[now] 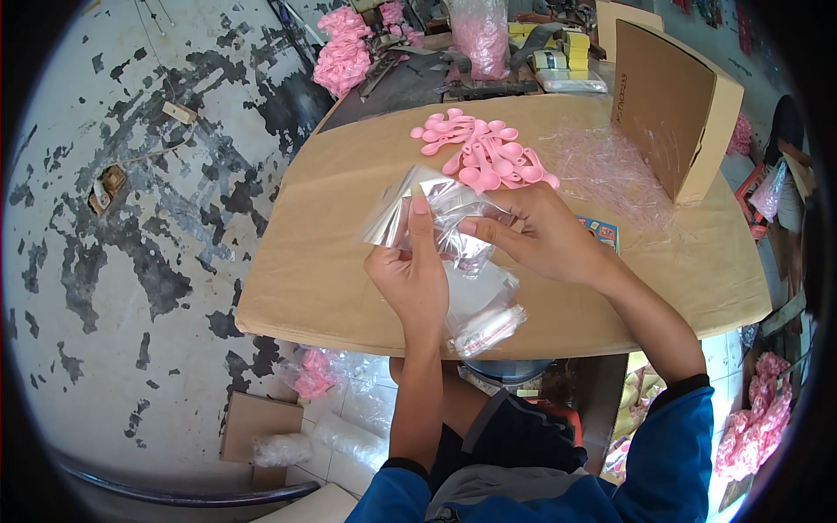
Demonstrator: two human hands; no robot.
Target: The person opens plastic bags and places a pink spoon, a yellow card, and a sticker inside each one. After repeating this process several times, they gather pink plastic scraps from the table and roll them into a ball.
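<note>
Both the left hand [410,283] and right hand [558,234] pinch crinkled, glossy clear film [449,212], grips closed.

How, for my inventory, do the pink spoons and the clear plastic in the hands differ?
The pink spoons are opaque; the clear plastic is see-through. The spoons lie piled on the brown table; the plastic is held by the left hand and right hand. The spoons look rigid; the plastic is crinkled.
</note>
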